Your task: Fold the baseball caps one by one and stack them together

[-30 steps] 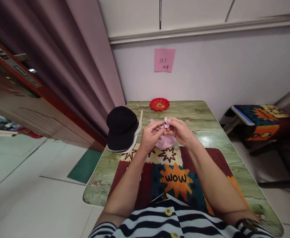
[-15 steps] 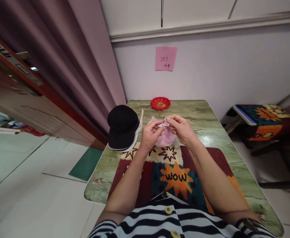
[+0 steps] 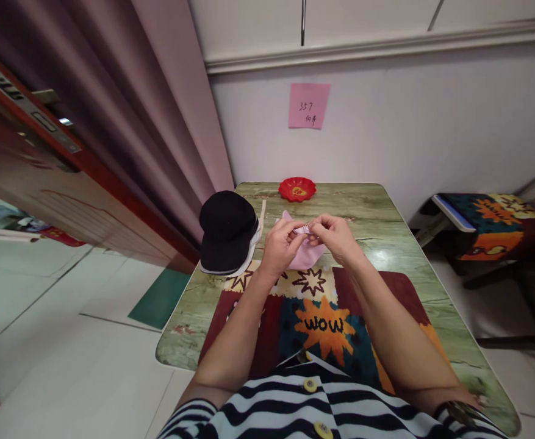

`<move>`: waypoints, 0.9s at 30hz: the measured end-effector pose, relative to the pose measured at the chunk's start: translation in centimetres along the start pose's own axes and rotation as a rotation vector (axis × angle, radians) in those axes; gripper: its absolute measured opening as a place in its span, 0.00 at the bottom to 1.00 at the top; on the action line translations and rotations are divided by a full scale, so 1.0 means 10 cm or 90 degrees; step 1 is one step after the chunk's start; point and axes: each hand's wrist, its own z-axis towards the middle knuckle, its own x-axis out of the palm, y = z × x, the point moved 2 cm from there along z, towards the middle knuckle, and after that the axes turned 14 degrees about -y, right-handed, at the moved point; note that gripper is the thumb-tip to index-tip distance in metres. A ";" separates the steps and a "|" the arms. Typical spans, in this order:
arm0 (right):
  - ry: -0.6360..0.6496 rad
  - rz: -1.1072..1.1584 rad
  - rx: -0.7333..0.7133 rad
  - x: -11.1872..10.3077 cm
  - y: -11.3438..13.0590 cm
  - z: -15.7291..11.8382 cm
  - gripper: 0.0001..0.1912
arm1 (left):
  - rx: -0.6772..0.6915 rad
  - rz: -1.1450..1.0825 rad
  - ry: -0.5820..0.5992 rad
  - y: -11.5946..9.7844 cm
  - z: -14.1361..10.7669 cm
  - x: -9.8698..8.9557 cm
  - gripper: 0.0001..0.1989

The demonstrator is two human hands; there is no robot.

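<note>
Both hands meet above the middle of the table, gripping a piece of soft pink cloth [image 3: 305, 258]. My left hand [image 3: 280, 245] pinches the cloth's gathered upper edge between thumb and fingers. Close beside it, my right hand [image 3: 333, 236] pinches the same edge. The rest of the cloth hangs below the fingers toward the table. What kind of article it is, I cannot tell, and the fingertips hide part of the pinched edge. Left of my left hand, black caps [image 3: 227, 225] with a white brim edge showing underneath sit stacked at the table's side.
A red scalloped dish [image 3: 297, 189] stands at the back of the green marbled table [image 3: 182, 332]. A patterned mat [image 3: 324, 326] lies in front of me. A pink note [image 3: 309, 105] is on the wall. An open door [image 3: 79, 183] stands left, a mat-covered stool [image 3: 496, 222] right.
My fingers have shifted slightly along the pinched edge and come closer together, and the pinched part looks flatter. My view has tilted a little.
</note>
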 end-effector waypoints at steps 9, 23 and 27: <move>0.065 -0.059 -0.049 -0.09 -0.02 0.05 0.06 | 0.044 0.020 0.015 -0.05 0.03 0.02 0.08; 0.205 -0.032 0.001 -0.22 0.08 0.12 0.19 | 0.009 -0.075 0.061 0.06 0.04 0.04 0.10; 0.169 0.014 -0.011 -0.18 0.02 0.09 0.19 | -0.020 -0.141 0.034 0.16 0.03 0.06 0.10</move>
